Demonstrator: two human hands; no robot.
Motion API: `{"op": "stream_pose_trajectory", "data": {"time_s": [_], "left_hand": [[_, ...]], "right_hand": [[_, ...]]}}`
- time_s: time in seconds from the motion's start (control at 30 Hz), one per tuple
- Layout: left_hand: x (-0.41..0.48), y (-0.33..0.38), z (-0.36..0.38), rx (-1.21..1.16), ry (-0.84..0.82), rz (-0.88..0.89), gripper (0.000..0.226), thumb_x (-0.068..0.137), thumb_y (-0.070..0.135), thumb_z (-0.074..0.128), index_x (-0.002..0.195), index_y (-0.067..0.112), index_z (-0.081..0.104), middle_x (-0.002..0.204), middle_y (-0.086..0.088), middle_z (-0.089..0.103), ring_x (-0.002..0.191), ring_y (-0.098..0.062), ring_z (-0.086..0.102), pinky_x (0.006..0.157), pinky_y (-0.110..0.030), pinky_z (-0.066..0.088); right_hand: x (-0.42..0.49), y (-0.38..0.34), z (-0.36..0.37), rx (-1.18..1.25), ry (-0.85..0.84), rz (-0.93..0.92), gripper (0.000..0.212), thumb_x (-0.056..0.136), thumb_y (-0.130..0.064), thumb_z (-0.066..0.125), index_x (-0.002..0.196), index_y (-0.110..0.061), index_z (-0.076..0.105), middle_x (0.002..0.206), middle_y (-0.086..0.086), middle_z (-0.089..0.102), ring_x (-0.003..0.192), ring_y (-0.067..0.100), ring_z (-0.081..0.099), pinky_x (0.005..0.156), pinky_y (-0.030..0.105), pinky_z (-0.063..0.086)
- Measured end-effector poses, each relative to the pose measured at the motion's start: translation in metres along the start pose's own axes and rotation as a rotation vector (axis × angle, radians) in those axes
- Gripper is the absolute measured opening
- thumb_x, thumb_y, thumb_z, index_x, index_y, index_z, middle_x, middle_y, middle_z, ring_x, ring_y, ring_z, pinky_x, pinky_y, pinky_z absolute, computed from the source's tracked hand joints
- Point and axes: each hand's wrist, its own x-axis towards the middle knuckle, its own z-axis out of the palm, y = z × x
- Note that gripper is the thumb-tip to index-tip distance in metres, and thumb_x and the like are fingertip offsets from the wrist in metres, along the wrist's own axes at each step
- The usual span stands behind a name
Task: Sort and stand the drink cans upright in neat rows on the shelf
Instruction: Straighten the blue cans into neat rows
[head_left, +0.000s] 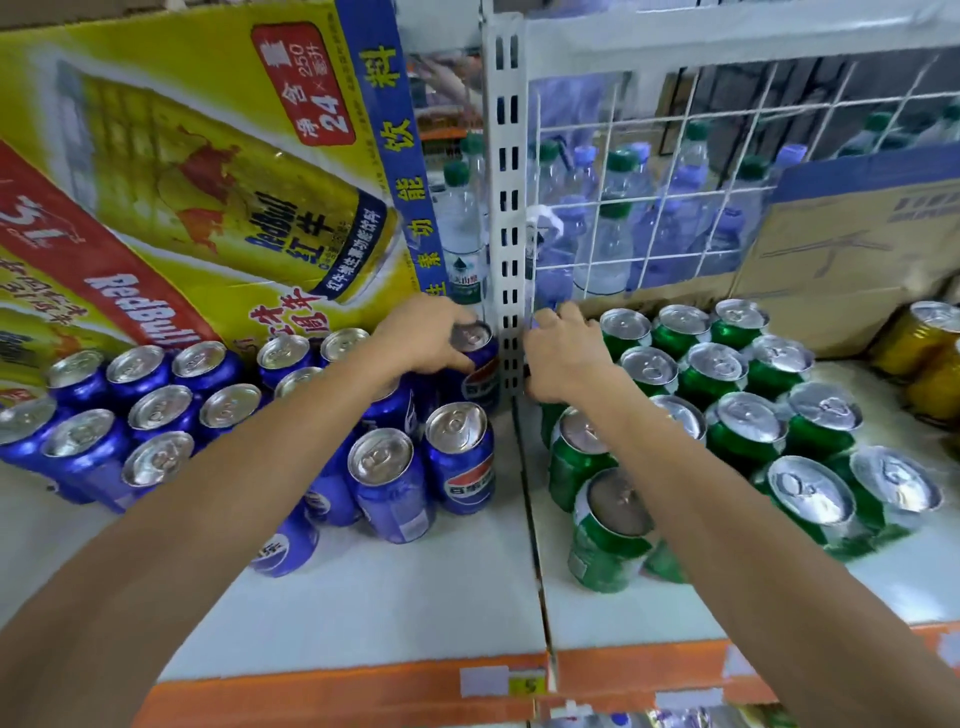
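Upper left: yellow Red Bull carton (208, 171) with a blue edge band, tilted, printed with a large can picture. Centre: white slotted upright post (506, 208). Upper right: white wire grid panel (691, 171); behind it, clear water bottles (613, 234) with green and blue caps. Right: brown cardboard box (841, 260), blue-topped. Bottom: orange price strip (337, 696) bearing a white label (483, 680) and a yellow tag (529, 686).

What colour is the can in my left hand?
The metal drink can is blue with a silver top; head view.
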Motion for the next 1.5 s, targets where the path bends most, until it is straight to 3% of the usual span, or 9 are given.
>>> {"op": "stream_pose_trajectory", "data": {"time_s": [0.4,0.57,0.77,0.9,1.03,1.17,1.27,1.4,1.5], "left_hand": [[0.002,0.008,0.008,0.008,0.048,-0.008,0.05,0.083,0.023,0.072,0.128,0.022,0.051,0.12,-0.015,0.056,0.108,-0.036,0.054,0.087,-0.044,0.049],[-0.005,0.006,0.011,0.009,0.114,0.021,0.046,0.083,0.012,0.07,0.125,0.023,0.055,0.127,-0.011,0.038,0.1,-0.036,0.055,0.085,-0.047,0.05],[0.0,0.003,0.015,0.004,0.106,0.064,0.05,0.082,0.017,0.073,0.127,0.026,0.055,0.112,-0.006,0.049,0.104,-0.031,0.055,0.086,-0.045,0.05],[-0.012,0.0,0.009,0.063,0.088,0.093,0.055,0.087,0.027,0.067,0.138,0.028,0.046,0.122,-0.005,0.052,0.113,-0.028,0.052,0.091,-0.043,0.048],[-0.054,0.007,-0.015,-0.012,0.161,0.17,0.056,0.085,0.055,0.057,0.133,0.029,0.049,0.125,-0.002,0.058,0.114,-0.024,0.05,0.091,-0.039,0.044],[-0.082,0.015,-0.015,0.094,-0.174,0.178,0.071,0.068,0.073,0.061,0.124,0.032,0.05,0.11,0.006,0.061,0.094,-0.017,0.052,0.07,-0.033,0.045],[-0.079,0.013,-0.004,0.039,-0.184,0.186,0.064,0.066,0.063,0.071,0.117,0.026,0.055,0.102,0.003,0.063,0.092,-0.017,0.055,0.075,-0.038,0.049],[-0.065,0.007,0.0,-0.027,-0.056,0.206,0.059,0.069,0.046,0.078,0.121,0.027,0.057,0.099,0.002,0.053,0.101,-0.02,0.05,0.07,-0.029,0.031],[-0.054,0.003,0.003,-0.061,-0.036,0.236,0.062,0.07,0.039,0.08,0.126,0.029,0.057,0.106,-0.002,0.057,0.104,-0.022,0.05,0.08,-0.032,0.038]], "right_hand": [[0.003,-0.004,-0.009,0.02,-0.016,0.019,0.042,0.085,-0.02,0.054,0.126,-0.01,0.052,0.13,0.012,0.041,0.125,0.032,0.031,0.097,0.043,0.036],[0.002,-0.01,-0.009,-0.02,-0.016,0.021,0.038,0.085,-0.02,0.054,0.122,-0.012,0.055,0.129,0.011,0.041,0.124,0.033,0.031,0.098,0.044,0.035],[0.001,-0.01,-0.009,-0.037,-0.038,0.012,0.041,0.083,-0.022,0.058,0.123,-0.011,0.055,0.129,0.012,0.041,0.124,0.033,0.032,0.098,0.045,0.037],[0.0,-0.008,-0.015,0.044,-0.076,-0.028,0.041,0.079,-0.025,0.059,0.117,-0.011,0.055,0.124,0.012,0.045,0.12,0.034,0.038,0.098,0.046,0.039],[-0.015,-0.002,-0.02,0.178,0.002,-0.109,0.039,0.077,-0.025,0.061,0.113,-0.01,0.062,0.112,0.014,0.057,0.11,0.035,0.051,0.092,0.042,0.046],[-0.034,-0.002,-0.016,0.237,-0.02,-0.137,0.028,0.085,-0.021,0.058,0.109,-0.012,0.067,0.11,0.011,0.065,0.103,0.031,0.058,0.082,0.033,0.05],[-0.035,-0.006,-0.013,0.289,-0.028,-0.156,0.026,0.083,-0.019,0.057,0.105,-0.013,0.068,0.11,0.009,0.066,0.101,0.031,0.059,0.083,0.04,0.053],[-0.034,-0.007,-0.013,0.28,-0.064,-0.157,0.028,0.082,-0.016,0.057,0.109,-0.013,0.064,0.107,0.01,0.063,0.1,0.031,0.059,0.081,0.041,0.053],[-0.031,-0.008,-0.015,0.28,-0.078,-0.167,0.035,0.084,-0.016,0.058,0.118,-0.016,0.06,0.112,0.009,0.063,0.104,0.031,0.057,0.084,0.039,0.052]]}}
